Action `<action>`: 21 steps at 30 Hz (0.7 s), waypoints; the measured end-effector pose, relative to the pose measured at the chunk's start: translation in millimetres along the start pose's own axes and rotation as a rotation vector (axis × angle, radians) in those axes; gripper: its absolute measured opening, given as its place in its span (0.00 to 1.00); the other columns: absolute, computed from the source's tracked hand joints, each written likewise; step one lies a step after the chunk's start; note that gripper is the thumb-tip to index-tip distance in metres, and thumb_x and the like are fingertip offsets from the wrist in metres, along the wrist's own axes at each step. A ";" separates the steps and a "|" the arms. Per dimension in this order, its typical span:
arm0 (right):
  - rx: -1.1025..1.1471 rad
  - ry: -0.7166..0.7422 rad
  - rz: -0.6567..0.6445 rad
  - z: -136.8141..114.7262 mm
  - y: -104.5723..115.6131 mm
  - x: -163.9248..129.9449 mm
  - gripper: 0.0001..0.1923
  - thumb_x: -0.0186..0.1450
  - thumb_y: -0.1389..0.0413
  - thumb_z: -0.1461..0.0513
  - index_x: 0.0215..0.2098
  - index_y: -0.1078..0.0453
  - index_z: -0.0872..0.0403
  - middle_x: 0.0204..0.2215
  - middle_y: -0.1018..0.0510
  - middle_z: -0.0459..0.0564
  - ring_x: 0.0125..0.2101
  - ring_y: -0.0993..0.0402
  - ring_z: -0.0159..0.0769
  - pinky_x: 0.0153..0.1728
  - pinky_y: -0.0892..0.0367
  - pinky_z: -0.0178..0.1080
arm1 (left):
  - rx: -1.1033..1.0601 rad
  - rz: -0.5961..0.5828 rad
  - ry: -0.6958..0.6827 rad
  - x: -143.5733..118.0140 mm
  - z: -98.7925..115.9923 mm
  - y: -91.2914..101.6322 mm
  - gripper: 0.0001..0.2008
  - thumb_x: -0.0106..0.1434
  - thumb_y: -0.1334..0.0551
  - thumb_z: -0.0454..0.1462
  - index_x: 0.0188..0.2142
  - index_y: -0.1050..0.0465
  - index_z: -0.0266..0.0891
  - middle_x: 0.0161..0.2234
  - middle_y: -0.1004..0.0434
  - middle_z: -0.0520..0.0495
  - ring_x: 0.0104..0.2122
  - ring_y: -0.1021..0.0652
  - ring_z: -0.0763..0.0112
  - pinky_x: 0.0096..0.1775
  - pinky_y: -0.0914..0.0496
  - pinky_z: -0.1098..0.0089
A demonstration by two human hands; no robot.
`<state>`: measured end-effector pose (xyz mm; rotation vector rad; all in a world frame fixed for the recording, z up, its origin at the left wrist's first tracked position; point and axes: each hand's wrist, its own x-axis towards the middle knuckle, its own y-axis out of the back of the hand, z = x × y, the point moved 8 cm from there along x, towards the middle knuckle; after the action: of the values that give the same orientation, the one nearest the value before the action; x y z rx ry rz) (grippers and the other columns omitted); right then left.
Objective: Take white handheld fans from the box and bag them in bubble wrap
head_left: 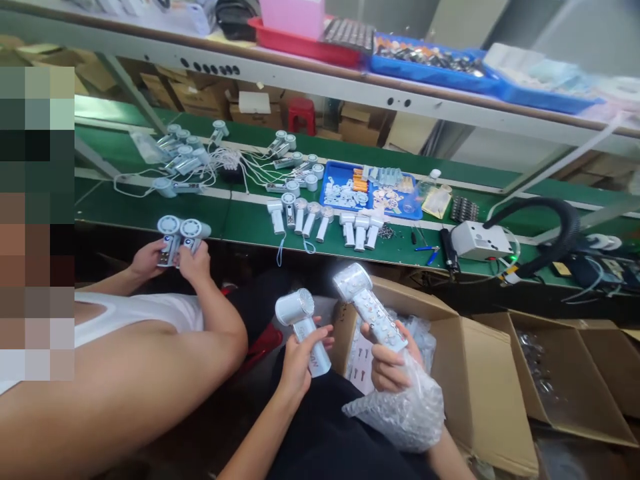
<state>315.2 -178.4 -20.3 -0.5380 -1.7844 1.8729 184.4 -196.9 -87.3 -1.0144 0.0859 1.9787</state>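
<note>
My left hand (pixel 301 357) is closed around the handle of a pale blue handheld fan (pixel 295 309), its round head pointing up and to the left. In my right hand (pixel 391 365) is a second handheld fan (pixel 356 285), with clear plastic over its head and small pale shapes along its handle. A bubble wrap bag (pixel 407 410) hangs crumpled below my right hand, over the wrist. Behind that hand stands an open cardboard box (pixel 483 373) with clear wrapping and a printed sheet inside.
At my left a co-worker's hands (pixel 195 261) hold two fans with opened handles. On the green bench (pixel 240 227) lie several fans, white cables, a blue parts tray (pixel 345 167), pliers (pixel 431 255) and a white machine with a black hose (pixel 480 240). More cardboard boxes (pixel 575 373) stand at right.
</note>
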 end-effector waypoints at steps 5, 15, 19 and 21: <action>-0.064 -0.099 0.129 11.0 12.0 43.3 0.28 0.65 0.61 0.47 0.48 0.39 0.61 0.13 0.41 0.33 0.03 0.63 0.18 0.05 0.62 0.28 | -0.054 0.048 0.057 11.4 7.9 23.1 0.23 0.46 0.33 0.33 0.43 0.34 0.33 0.34 0.21 0.39 0.26 0.22 0.69 0.31 0.27 0.71; -0.151 -0.305 0.290 24.4 73.3 139.3 0.25 0.65 0.59 0.49 0.48 0.36 0.58 0.15 0.40 0.35 0.06 0.58 0.20 0.08 0.57 0.28 | -0.086 0.176 0.141 41.6 16.5 77.4 0.22 0.48 0.34 0.35 0.43 0.34 0.34 0.34 0.21 0.41 0.26 0.22 0.69 0.32 0.28 0.70; -0.436 -0.473 0.385 26.8 110.3 204.5 0.20 0.63 0.52 0.51 0.47 0.35 0.54 0.20 0.33 0.40 0.11 0.47 0.22 0.11 0.53 0.29 | -0.111 0.227 0.172 36.4 1.6 91.1 0.17 0.46 0.33 0.33 0.38 0.30 0.37 0.28 0.22 0.46 0.24 0.23 0.69 0.27 0.31 0.72; -0.670 -0.499 0.480 21.7 134.4 245.1 0.20 0.59 0.48 0.51 0.45 0.34 0.54 0.24 0.29 0.43 0.13 0.42 0.24 0.12 0.52 0.29 | -0.131 0.236 0.209 36.8 1.1 94.6 0.16 0.43 0.31 0.32 0.33 0.28 0.38 0.25 0.23 0.46 0.22 0.24 0.68 0.25 0.31 0.71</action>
<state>95.3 -52.2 -140.0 -0.8445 -2.8592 1.7614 104.2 -228.9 -140.7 -1.3471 0.2005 2.1045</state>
